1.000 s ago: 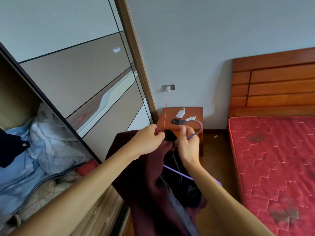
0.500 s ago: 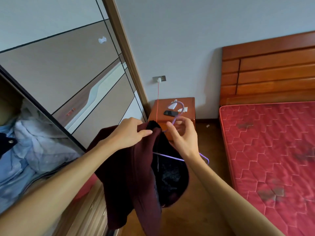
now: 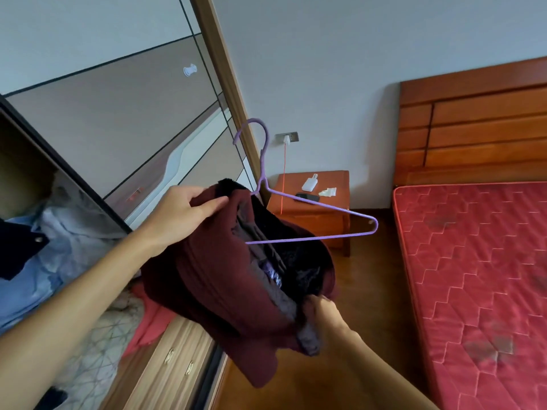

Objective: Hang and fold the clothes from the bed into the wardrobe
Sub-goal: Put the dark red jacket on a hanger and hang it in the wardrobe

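A dark maroon garment with a black furry lining hangs in front of me, bunched between both hands. My left hand grips its upper edge near the collar. Lower down, my right hand holds the garment's lower edge, fingers tucked into the cloth. A purple wire hanger sticks out of the garment, one shoulder inside it, the hook pointing up and the other shoulder free to the right. The open wardrobe is at the left, the bed with a red mattress at the right.
Crumpled blue, grey and red clothes lie inside the wardrobe behind its sliding door. A wooden nightstand with a phone and a charger stands against the wall. A headboard backs the bed. Wooden floor runs between bed and wardrobe.
The hanger's hook has risen clear above the garment. My right hand left the hook and dropped to the garment's lower edge. My left hand keeps its grip at the top.
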A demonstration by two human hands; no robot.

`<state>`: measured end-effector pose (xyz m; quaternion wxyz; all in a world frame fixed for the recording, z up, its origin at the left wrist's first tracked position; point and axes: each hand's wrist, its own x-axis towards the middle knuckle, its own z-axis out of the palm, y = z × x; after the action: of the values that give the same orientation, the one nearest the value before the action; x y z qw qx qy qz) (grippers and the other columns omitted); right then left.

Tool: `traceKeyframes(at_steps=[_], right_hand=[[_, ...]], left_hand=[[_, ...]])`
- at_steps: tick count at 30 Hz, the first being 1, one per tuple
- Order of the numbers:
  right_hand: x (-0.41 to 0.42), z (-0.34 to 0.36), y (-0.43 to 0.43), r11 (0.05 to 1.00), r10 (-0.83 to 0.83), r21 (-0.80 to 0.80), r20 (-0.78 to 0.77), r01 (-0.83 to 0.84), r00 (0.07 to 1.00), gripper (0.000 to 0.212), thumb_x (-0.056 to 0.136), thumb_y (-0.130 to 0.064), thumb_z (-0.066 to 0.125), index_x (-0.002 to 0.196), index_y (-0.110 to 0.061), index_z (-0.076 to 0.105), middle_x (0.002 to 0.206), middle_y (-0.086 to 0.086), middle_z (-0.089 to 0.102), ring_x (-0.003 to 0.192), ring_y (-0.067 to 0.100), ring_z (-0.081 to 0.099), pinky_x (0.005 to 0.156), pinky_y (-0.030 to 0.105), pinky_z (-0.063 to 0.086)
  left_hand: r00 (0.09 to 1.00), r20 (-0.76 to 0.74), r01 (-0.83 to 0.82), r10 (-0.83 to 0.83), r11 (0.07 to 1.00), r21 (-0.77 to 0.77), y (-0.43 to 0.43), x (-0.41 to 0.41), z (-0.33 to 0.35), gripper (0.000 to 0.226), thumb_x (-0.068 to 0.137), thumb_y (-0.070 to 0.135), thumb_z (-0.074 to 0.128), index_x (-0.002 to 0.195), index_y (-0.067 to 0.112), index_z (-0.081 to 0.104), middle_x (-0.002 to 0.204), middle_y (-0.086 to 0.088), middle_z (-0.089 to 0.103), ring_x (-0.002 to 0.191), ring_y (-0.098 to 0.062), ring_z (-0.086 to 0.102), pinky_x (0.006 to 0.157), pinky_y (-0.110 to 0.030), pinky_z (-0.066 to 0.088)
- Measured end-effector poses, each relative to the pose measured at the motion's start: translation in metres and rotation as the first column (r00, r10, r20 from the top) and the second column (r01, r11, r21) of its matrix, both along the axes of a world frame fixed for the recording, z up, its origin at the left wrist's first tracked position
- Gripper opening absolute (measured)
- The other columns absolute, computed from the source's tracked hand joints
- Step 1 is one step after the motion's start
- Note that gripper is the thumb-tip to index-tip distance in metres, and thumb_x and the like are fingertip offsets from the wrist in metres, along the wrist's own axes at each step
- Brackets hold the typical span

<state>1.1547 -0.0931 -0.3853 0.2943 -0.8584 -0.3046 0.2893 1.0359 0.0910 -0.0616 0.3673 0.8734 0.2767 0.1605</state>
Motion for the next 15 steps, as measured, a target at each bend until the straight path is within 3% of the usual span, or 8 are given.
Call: traceKeyframes(at_steps=[2, 4, 6, 7, 9, 12, 15], right_hand=[[0.011, -0.013, 0.013, 0.996, -0.068, -0.052, 0.009, 0.068, 0.998, 0.022, 0.092, -0.025, 0.055, 0.108, -0.009, 0.055, 0.115, 0.014, 0.061, 0.11, 0.032, 0.059, 0.084, 0.033, 0.044], [0.016, -0.025, 0.028, 0.986, -0.157, -0.058, -0.017, 0.155, 0.988, 0.066, 0.089, -0.033, 0.063, 0.135, 0.007, 0.039, 0.134, 0.025, 0.046, 0.128, 0.041, 0.043, 0.106, 0.037, 0.036], [0.015, -0.017, 0.04, 0.925, -0.377, 0.015, -0.098, 0.38, 0.921, 0.101, 0.075, -0.045, 0.077, 0.142, 0.01, 0.025, 0.143, 0.03, 0.033, 0.134, 0.045, 0.033, 0.113, 0.046, 0.031], [0.016, -0.009, 0.044, 0.857, -0.505, 0.052, -0.108, 0.512, 0.856, 0.109, 0.07, -0.045, 0.081, 0.143, 0.009, 0.022, 0.145, 0.03, 0.03, 0.134, 0.046, 0.034, 0.112, 0.05, 0.033], [0.025, 0.012, 0.048, 0.791, -0.602, 0.101, -0.053, 0.604, 0.797, 0.098, 0.07, -0.034, 0.08, 0.143, 0.003, 0.026, 0.143, 0.028, 0.037, 0.13, 0.046, 0.042, 0.105, 0.052, 0.04], [0.049, 0.035, 0.047, 0.867, -0.478, 0.133, -0.052, 0.48, 0.877, 0.042, 0.082, -0.017, 0.06, 0.121, -0.006, 0.049, 0.119, 0.023, 0.062, 0.111, 0.044, 0.058, 0.089, 0.046, 0.048], [0.065, 0.054, 0.046, 0.915, -0.377, 0.142, -0.032, 0.378, 0.926, 0.031, 0.079, -0.031, 0.056, 0.103, -0.013, 0.063, 0.102, 0.016, 0.07, 0.1, 0.041, 0.064, 0.08, 0.041, 0.053]], left_hand=[[0.999, 0.036, 0.024, -0.022, 0.999, -0.047, -0.002, -0.011, 0.014, 0.018, 0.089, 0.035, 0.071, 0.086, 0.018, 0.078, 0.086, -0.001, 0.078, 0.076, -0.01, 0.068, 0.073, -0.031, 0.052], [0.996, 0.078, 0.044, -0.037, 0.996, -0.08, -0.003, -0.022, 0.025, 0.024, 0.086, 0.037, 0.075, 0.096, 0.015, 0.078, 0.095, -0.007, 0.078, 0.083, -0.015, 0.069, 0.081, -0.034, 0.052], [0.994, 0.099, 0.059, -0.051, 0.995, -0.084, -0.004, -0.032, 0.031, 0.037, 0.08, 0.042, 0.076, 0.099, 0.011, 0.077, 0.098, -0.012, 0.077, 0.084, -0.017, 0.069, 0.083, -0.036, 0.052], [0.993, 0.104, 0.073, -0.064, 0.994, -0.084, -0.003, -0.036, 0.033, 0.04, 0.078, 0.042, 0.073, 0.099, 0.009, 0.076, 0.098, -0.014, 0.076, 0.084, -0.017, 0.068, 0.083, -0.036, 0.051], [0.993, 0.094, 0.075, -0.066, 0.993, -0.088, 0.004, -0.045, 0.032, 0.046, 0.078, 0.044, 0.074, 0.1, 0.004, 0.074, 0.099, -0.018, 0.075, 0.083, -0.017, 0.067, 0.081, -0.035, 0.05], [0.997, 0.061, 0.043, -0.04, 0.998, -0.049, 0.024, -0.06, 0.027, 0.069, 0.07, 0.058, 0.079, 0.1, -0.003, 0.07, 0.101, -0.027, 0.071, 0.083, -0.019, 0.064, 0.079, -0.038, 0.047], [0.998, 0.041, -0.046, 0.049, 0.996, -0.082, 0.045, -0.079, 0.017, 0.071, 0.061, 0.061, 0.082, 0.097, 0.0, 0.072, 0.099, -0.025, 0.072, 0.083, -0.019, 0.066, 0.081, -0.038, 0.049]])
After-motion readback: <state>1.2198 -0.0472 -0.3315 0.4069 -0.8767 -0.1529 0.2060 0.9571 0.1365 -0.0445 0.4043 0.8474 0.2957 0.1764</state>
